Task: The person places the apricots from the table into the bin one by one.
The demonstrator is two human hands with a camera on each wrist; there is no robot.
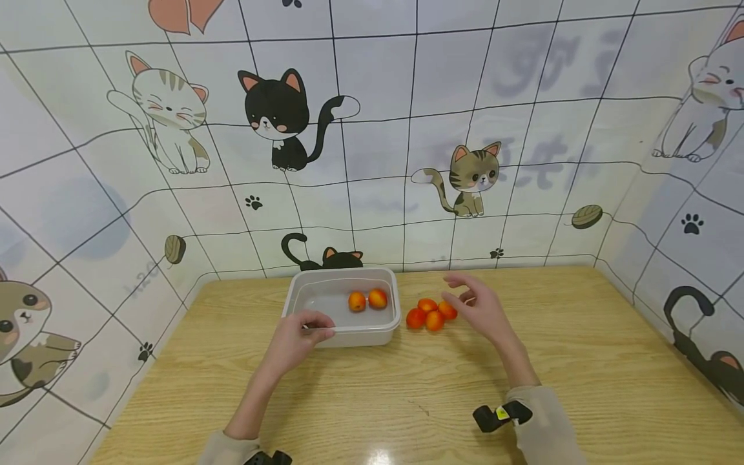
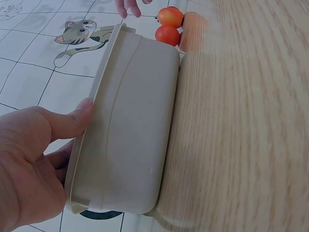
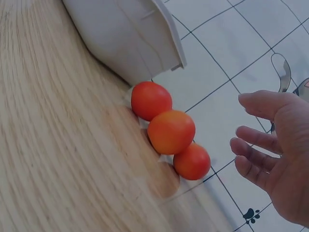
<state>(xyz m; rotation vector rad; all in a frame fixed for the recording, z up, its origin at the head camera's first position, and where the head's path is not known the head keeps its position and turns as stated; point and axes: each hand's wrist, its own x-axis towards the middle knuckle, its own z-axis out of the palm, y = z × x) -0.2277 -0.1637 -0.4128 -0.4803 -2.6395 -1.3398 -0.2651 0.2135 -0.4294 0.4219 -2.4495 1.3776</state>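
A pale plastic container (image 1: 356, 338) stands upright on the table, with two orange-red tomatoes (image 1: 378, 298) lying inside toward its right end. My left hand (image 1: 294, 342) pinches the near left part of its rim; in the left wrist view the thumb (image 2: 77, 118) lies on the outer side and the fingers reach over behind the rim. Several more tomatoes (image 1: 434, 321) sit in a tight cluster just right of the container. Beside and above that cluster is my right hand (image 1: 479, 310), its fingers spread and loosely bent, holding nothing. The right wrist view shows a gap between this hand and the tomatoes (image 3: 171, 132).
The wood-grain table (image 1: 407, 400) backs onto a wall covering (image 1: 378, 161) printed with cats and grid lines, which also rises on both sides. The container's far side is close to that wall. Black straps (image 1: 502, 415) are on the wrists.
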